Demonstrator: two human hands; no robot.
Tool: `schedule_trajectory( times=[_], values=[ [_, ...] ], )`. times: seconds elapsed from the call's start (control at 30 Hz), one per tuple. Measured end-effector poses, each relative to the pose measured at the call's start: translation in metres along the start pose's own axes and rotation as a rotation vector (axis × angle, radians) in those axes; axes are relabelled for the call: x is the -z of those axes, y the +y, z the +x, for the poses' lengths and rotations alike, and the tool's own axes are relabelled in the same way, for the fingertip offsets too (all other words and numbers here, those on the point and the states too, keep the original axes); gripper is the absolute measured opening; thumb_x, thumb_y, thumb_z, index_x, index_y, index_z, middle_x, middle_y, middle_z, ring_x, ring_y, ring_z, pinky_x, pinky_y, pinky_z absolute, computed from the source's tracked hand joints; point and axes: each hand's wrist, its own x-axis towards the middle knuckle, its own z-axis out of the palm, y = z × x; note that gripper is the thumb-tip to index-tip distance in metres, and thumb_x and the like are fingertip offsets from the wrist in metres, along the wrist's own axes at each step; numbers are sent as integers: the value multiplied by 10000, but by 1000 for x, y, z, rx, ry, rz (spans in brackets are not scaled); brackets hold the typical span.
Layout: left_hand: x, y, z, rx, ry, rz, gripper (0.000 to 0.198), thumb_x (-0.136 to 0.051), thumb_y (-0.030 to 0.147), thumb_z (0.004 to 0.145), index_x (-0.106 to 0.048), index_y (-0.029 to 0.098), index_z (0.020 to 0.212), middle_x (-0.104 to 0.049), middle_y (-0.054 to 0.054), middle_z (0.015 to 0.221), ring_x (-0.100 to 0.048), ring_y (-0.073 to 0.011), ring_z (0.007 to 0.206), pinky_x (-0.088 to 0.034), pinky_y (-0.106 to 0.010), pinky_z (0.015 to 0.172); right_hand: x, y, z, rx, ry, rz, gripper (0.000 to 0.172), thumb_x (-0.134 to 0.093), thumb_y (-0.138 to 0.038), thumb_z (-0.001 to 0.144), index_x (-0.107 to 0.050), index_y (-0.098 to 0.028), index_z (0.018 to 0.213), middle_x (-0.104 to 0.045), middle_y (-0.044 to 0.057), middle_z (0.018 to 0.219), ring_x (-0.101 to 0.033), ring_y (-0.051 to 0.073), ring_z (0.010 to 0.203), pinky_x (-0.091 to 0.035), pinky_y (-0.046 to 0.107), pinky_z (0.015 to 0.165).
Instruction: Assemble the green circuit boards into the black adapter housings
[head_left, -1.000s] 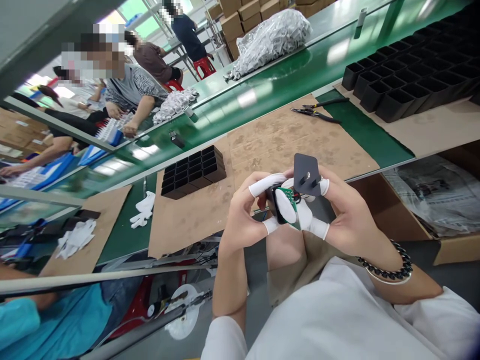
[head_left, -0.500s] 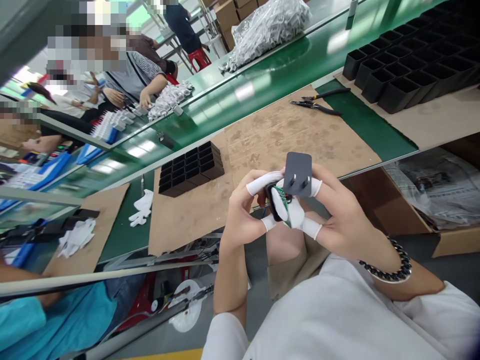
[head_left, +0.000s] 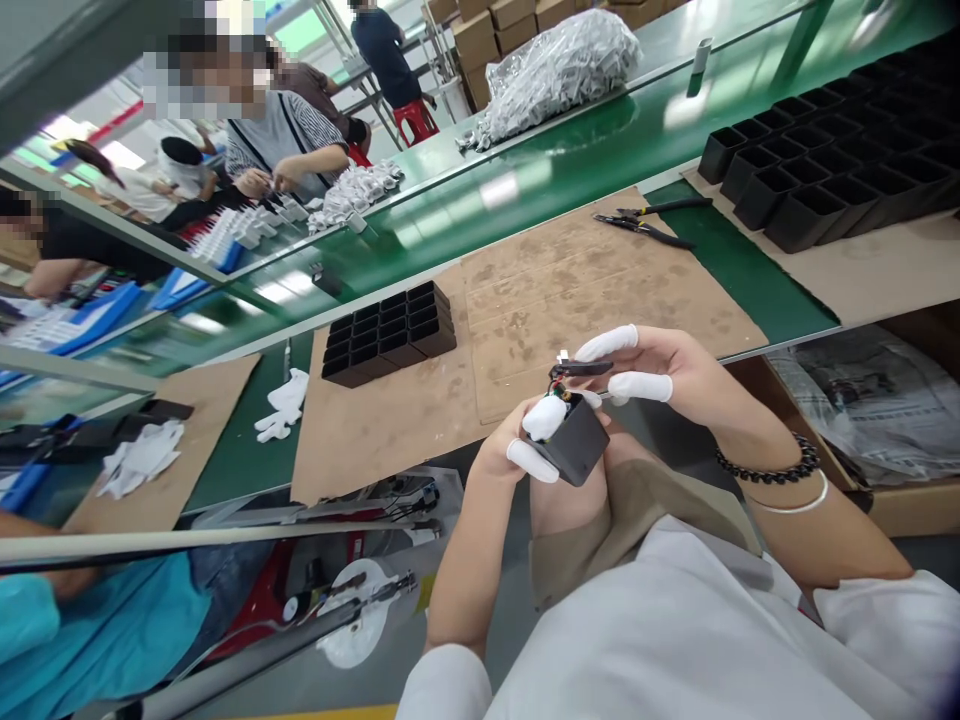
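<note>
Left hand (head_left: 508, 438) sits low, gripping black box (head_left: 579, 452) from the left. Right hand (head_left: 673, 362), higher, pinches plug lid (head_left: 591, 369) above box.

A white-covered fingertip (head_left: 545, 418) of the left hand (head_left: 504, 450) masks part of the mouth of the black housing (head_left: 577, 445); the wires (head_left: 560, 387) are too small to trace. The right edge crops the black boxes (head_left: 802, 215).

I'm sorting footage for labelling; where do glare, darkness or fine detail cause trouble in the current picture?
Head view: bright glare patches on the green work surface; head view: black boxes fade into darkness toward the upper right; head view: the black case reads clearly, but the wires above it are too small to trace.
</note>
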Motion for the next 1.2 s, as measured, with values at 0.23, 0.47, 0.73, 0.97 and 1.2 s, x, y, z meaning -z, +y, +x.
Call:
schedule_trajectory(
  times=[0.23, 0.47, 0.73, 0.97, 1.2],
  values=[
    [-6, -7, -6, -112, 324, 184, 719, -991, 339, 379, -752, 173, 1037, -672, -1, 765, -627, -177, 702, -540, -318, 658, -5, -1, 0, -26, 108, -257, 208, -846, -340, 768, -853, -212, 930, -837, 64, 1012, -804, 271, 913, -680, 393, 818],
    [-27, -14, 4, -438, 803, 615, 660, -758, 104, 583, -720, 222, 1231, -588, 22, 912, -484, -46, 541, -449, -220, 541, -33, 8, -15, 356, 315, -920, 220, -636, -158, 896, -833, -242, 948, -821, 54, 1102, -784, 259, 1000, -645, 377, 847],
    [4, -31, 36, -416, 919, 720, 471, -678, 50, 605, -711, 156, 1062, -555, 18, 843, -500, -84, 572, -429, -225, 523, -35, 74, 19, 385, 353, -995, 193, -657, -218, 911, -775, -235, 1063, -753, 116, 1194, -712, 292, 1085, -594, 460, 928],
    [36, -23, -6, -326, 857, 1035, 614, -767, 170, 746, -643, 240, 1343, -670, -60, 1164, -649, -196, 938, -542, -386, 962, -30, 76, 33, 386, 244, -1006, 208, -632, -223, 906, -766, -235, 1065, -812, 85, 1034, -769, 275, 934, -624, 390, 817],
    [62, -30, -31, -268, 1054, 1113, 504, -745, 297, 836, -653, 217, 1325, -654, -123, 1277, -613, -307, 1232, -465, -495, 1115, -17, 66, 34, 504, 263, -1076, 176, -622, -250, 908, -776, -233, 993, -821, 77, 954, -778, 265, 821, -622, 373, 739]
  ],
)
